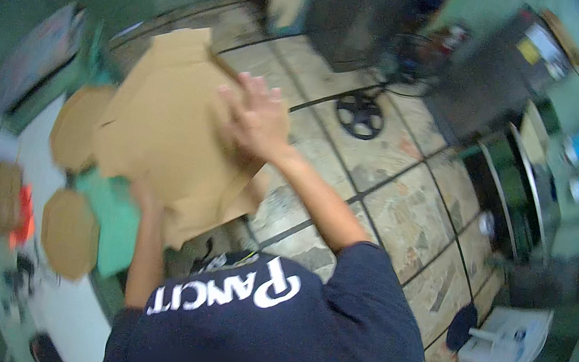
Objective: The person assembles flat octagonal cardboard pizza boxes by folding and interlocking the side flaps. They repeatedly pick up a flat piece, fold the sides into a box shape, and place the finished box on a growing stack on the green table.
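Note:
A large, brown, die-cut cardboard sheet with folds and flaps is in front of me, tilted. My right hand is over its right side with the fingers spread and the palm toward the board; motion blurs it slightly. At the sheet's near left edge is my left hand, smeared by motion, so its fingers cannot be made out. Beside that hand lies a green sheet. Two eight-sided cardboard pieces, one farther and one nearer, rest to the left of the big sheet.
A white tabletop runs along my left, with an orange object and a small brown cardboard piece on it. On the tiled floor stands a fan with a black round base. Dark cabinets and a white bin-like box stand to the right.

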Demonstrator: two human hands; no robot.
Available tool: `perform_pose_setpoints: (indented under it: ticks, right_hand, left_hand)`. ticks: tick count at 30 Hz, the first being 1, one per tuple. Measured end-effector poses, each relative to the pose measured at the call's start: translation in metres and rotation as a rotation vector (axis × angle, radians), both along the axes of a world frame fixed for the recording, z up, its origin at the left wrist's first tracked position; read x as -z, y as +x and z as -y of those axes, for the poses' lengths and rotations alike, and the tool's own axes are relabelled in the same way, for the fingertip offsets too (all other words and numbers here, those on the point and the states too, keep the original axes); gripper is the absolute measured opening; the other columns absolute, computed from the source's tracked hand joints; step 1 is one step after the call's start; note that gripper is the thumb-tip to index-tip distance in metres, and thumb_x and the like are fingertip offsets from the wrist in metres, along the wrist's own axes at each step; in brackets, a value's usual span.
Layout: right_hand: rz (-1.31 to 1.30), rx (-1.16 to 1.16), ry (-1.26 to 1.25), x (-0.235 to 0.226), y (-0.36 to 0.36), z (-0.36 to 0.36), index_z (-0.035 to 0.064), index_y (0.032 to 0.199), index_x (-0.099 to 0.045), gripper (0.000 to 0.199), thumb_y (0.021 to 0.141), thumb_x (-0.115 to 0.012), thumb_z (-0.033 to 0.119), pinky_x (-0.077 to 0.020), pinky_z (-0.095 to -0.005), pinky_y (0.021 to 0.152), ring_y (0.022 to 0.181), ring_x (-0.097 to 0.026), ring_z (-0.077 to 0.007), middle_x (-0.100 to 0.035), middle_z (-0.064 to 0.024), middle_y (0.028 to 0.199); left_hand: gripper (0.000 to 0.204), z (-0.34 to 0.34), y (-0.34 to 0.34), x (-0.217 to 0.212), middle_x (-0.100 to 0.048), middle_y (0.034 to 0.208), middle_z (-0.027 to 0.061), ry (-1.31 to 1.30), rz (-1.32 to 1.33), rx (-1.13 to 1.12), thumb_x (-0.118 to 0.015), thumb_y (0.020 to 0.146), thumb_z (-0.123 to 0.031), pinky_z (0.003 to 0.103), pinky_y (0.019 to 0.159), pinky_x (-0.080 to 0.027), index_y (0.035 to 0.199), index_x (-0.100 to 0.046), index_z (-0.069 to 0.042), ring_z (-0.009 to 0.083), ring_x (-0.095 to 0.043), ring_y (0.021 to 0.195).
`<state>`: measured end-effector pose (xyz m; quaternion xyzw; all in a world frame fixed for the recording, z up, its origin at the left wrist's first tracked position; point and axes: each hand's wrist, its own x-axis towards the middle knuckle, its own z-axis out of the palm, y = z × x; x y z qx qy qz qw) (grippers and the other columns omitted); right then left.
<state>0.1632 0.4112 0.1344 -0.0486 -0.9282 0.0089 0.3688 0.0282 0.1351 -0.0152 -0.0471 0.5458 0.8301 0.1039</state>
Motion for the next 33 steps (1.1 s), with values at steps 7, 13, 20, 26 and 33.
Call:
perform_pose_setpoints:
  ticks: [7, 13, 20, 26, 33]
  right_hand:
    - [0.698, -0.331, -0.178, 0.121, 0.008, 0.016, 0.0207, 0.135, -0.051, 0.060, 0.078, -0.059, 0.003, -0.0282, -0.0503, 0.110, 0.140, -0.029, -0.0329, -0.041, -0.0094, 0.146]
    - [0.810, -0.543, -0.065, 0.162, 0.013, 0.045, 0.0185, 0.122, -0.061, 0.037, 0.085, -0.060, 0.017, -0.0300, -0.0492, 0.110, 0.130, -0.040, -0.0342, -0.050, -0.0111, 0.134]
    - [0.702, -0.611, -0.211, 0.187, -0.018, 0.060, 0.0095, 0.093, -0.067, 0.017, 0.084, -0.063, 0.023, -0.0389, -0.0448, 0.099, 0.100, -0.056, -0.0321, -0.061, -0.0123, 0.097]
    - [0.647, -0.615, -0.257, 0.201, -0.019, 0.076, 0.0043, 0.092, -0.062, 0.015, 0.085, -0.061, 0.018, -0.0378, -0.0451, 0.101, 0.097, -0.058, -0.0329, -0.061, -0.0128, 0.095]
    - [0.577, -0.650, 0.100, 0.195, 0.025, 0.087, -0.0141, 0.123, -0.050, 0.086, 0.082, -0.054, 0.061, -0.0212, -0.0449, 0.116, 0.136, -0.034, -0.0360, -0.040, -0.0257, 0.142]
  left_hand:
    - [0.047, 0.056, 0.017, 0.084, -0.042, 0.138, 0.0169, -0.345, -0.036, -0.156, -0.057, 0.086, -0.011, 0.049, 0.108, -0.032, 0.131, -0.046, -0.001, 0.0331, -0.040, 0.129]
    - [0.049, 0.123, 0.061, 0.037, -0.044, 0.138, 0.0126, -1.571, -0.776, 0.654, -0.070, 0.073, -0.015, 0.068, 0.107, -0.017, 0.121, -0.059, -0.017, 0.0362, -0.031, 0.135]
    - [0.015, 0.093, 0.039, 0.031, -0.067, 0.084, 0.0082, -1.141, -1.110, 0.836, -0.068, 0.081, -0.026, 0.044, 0.091, -0.043, 0.085, -0.071, -0.011, 0.0288, -0.061, 0.092]
    - [0.016, 0.082, 0.039, 0.037, -0.067, 0.083, 0.0120, -1.184, -1.013, 0.823, -0.067, 0.082, -0.024, 0.044, 0.086, -0.046, 0.088, -0.070, -0.009, 0.0302, -0.062, 0.087]
    - [0.025, 0.093, 0.050, 0.056, -0.066, 0.108, 0.0119, -1.148, -1.266, 0.676, -0.069, 0.080, -0.024, 0.046, 0.107, -0.037, 0.100, -0.068, -0.010, 0.0302, -0.059, 0.110]
